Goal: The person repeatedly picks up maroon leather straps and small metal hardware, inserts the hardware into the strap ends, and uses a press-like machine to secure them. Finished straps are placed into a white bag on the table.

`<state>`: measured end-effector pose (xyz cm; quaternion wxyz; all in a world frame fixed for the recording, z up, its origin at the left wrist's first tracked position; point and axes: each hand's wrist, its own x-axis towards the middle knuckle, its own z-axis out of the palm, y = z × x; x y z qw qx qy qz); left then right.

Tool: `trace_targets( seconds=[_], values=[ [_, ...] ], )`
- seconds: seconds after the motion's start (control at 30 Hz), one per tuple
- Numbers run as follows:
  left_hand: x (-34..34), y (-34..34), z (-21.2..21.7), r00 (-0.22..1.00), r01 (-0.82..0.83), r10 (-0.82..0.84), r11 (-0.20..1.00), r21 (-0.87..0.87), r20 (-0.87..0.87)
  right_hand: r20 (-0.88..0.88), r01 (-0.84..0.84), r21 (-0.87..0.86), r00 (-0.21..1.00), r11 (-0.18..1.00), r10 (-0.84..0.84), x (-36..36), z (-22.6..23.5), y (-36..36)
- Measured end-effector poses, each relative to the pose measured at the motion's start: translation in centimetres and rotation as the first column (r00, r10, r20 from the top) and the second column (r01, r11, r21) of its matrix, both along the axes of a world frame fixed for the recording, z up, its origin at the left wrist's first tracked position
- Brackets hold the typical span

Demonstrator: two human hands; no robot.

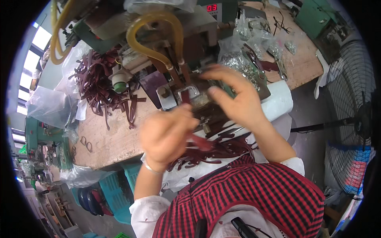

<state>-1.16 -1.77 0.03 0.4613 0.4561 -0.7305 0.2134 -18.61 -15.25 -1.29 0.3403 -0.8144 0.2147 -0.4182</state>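
My left hand [168, 135], smeared by motion, is closed in front of the machine. A dark red eyeglass temple [185, 96] sticks out past its fingertips toward a small metal fixture [190, 92]; another dark red piece [201, 142] shows blurred below the hand. My right hand [238, 95] is at the right of the fixture, with thumb and fingers apart and nothing seen between them. Two copper-coloured bars [183, 74] with a yellow hose [154, 16] come down just above the fixture. Several dark red temples [214, 152] lie on white cloth at my lap.
A heap of dark red temples [99, 75] lies on the wooden table [107, 144] at left. Bags of small metal parts [238, 59] stand at right. A large black fan [351, 119] is on the far right; teal baskets [115, 194] sit below the table.
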Motion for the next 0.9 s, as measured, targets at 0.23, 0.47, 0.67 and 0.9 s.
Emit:
trace_targets(
  seconds=[0.23, 0.47, 0.67, 0.9],
  values=[
    [-1.0, -0.9, -2.9, 0.977, -0.031, 0.045, 0.997, -0.073, 0.208, -0.235, 0.466, -0.381, 0.787, 0.799, -0.571, -3.7, -9.1, -6.2],
    [-1.4, -1.0, -3.3, 0.991, -0.029, 0.040, 0.996, -0.087, 0.127, -0.160, 0.449, -0.447, 0.811, 0.773, -0.563, -3.0, -8.8, -6.9],
    [-2.5, 2.7, -6.2, 0.968, -0.193, 0.191, 0.981, 0.007, -0.162, -0.156, 0.511, -0.342, 0.797, 0.789, -0.584, -3.3, -9.2, -6.7],
    [13.5, 4.7, -8.7, 0.569, -0.758, 0.822, 0.524, 0.387, 0.001, -0.139, 0.419, -0.465, 0.835, 0.780, -0.532, -2.4, -8.2, -7.0]
  ],
)
